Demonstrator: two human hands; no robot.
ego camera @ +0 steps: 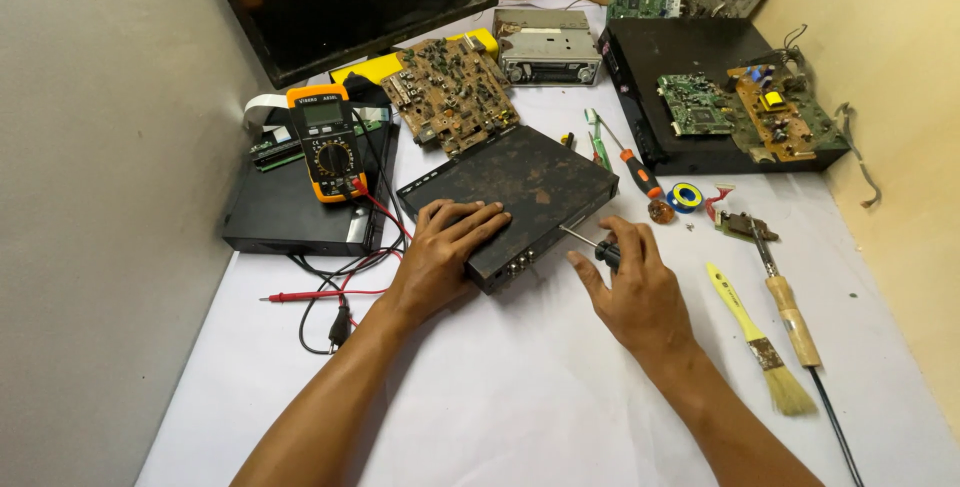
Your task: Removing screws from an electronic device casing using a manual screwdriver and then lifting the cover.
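Note:
A rusty black metal set-top box (530, 182) lies on the white table, one corner turned toward me. My left hand (445, 247) presses flat on its near left corner, fingers spread. My right hand (630, 282) grips a screwdriver (585, 239) with a dark handle. The shaft points left and its tip touches the box's rear panel beside the round connectors (520, 267).
An orange multimeter (328, 142) with red and black leads rests on a black box (290, 212) at left. A bare circuit board (450, 92), car stereo (547, 47) and open black chassis (700, 97) stand behind. At right lie a brush (758, 337), soldering iron (785, 302), solder roll (685, 197) and orange-handled screwdriver (640, 172).

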